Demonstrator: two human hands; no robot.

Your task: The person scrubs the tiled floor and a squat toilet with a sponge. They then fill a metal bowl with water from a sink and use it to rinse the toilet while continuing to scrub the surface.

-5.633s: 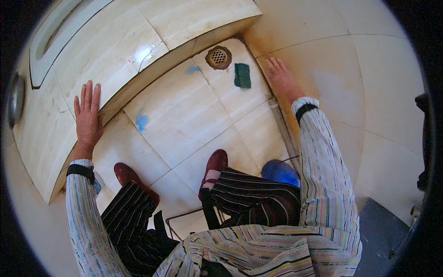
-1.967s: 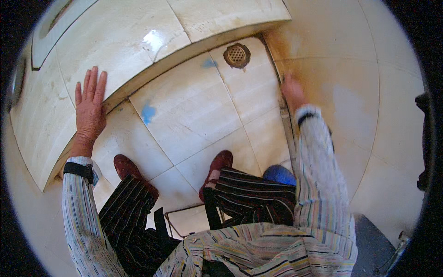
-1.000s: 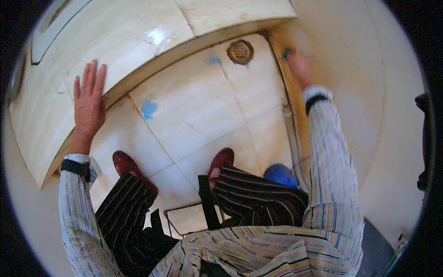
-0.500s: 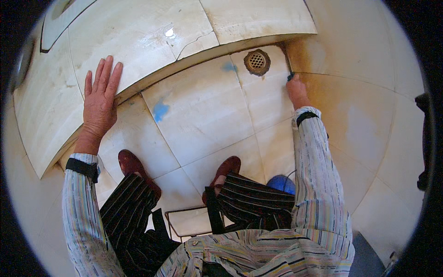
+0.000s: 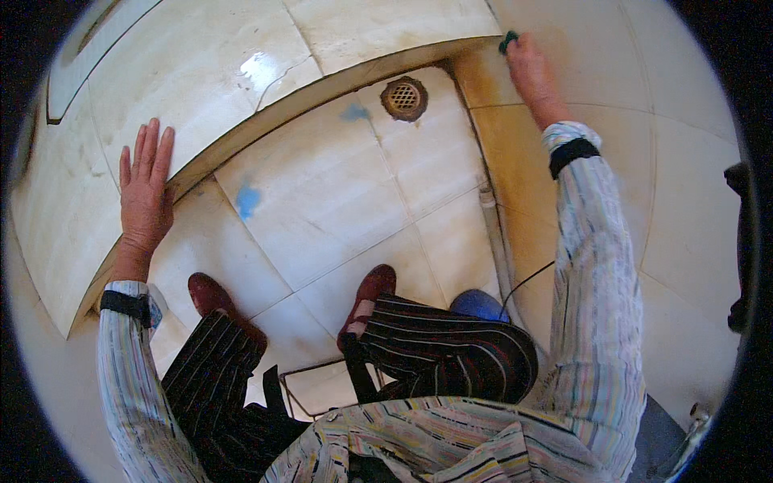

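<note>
My left hand [image 5: 147, 193] lies flat with its fingers stretched on the cream tiled ledge [image 5: 201, 97], near its front edge. Out to the far right, my right hand [image 5: 535, 76] is closed round a dark green scouring pad [image 5: 508, 42], which mostly hides inside the fingers. The pad is at the tiled wall [image 5: 596, 72], close to the ledge's right end. Brown stains [image 5: 519, 165] mark the lower wall below this hand.
A round floor drain [image 5: 404, 98] sits in the tiles beneath the ledge. Blue smears [image 5: 249, 200] mark the floor. By my right leg are a blue rounded object [image 5: 481, 305] with a dark cord and a pale pipe [image 5: 493, 229] along the wall. My dark red shoes [image 5: 374, 288] stand on the tiles.
My right hand has moved up and to the right with the scouring pad, from the low wall edge beside the drain. My left hand stays flat on the ledge; the view has shifted slightly.
</note>
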